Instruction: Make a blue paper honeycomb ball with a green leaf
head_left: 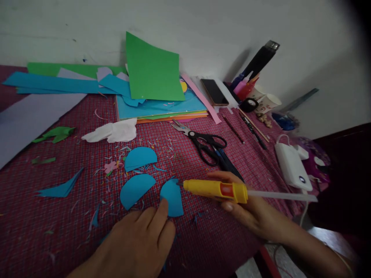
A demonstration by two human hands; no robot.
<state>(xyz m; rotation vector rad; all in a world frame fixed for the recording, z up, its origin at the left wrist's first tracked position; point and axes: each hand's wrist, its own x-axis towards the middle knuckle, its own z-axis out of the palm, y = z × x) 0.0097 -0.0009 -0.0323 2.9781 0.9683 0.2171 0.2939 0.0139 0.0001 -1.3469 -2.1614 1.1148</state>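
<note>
My right hand (246, 210) is wrapped round a yellow glue gun (203, 188) with a long clear glue stick out of its back. The gun's dark nozzle is at the upper right edge of a blue half-round paper piece (174, 199); whether it touches cannot be made out. On that piece's left edge rests a fingertip of my left hand (142, 239), which lies with its fingers bent and close together. Just left of it is a second blue half-round (136, 189), and above that a third (141, 157).
Black-handled scissors (199, 139) lie beyond the gun. Stacked coloured paper (162, 108) and a green sheet (155, 69) are by the wall. A phone (214, 92), a pencil (233, 128) and a white power bank (293, 166) are at the right. Paper scraps litter the checked cloth (116, 220).
</note>
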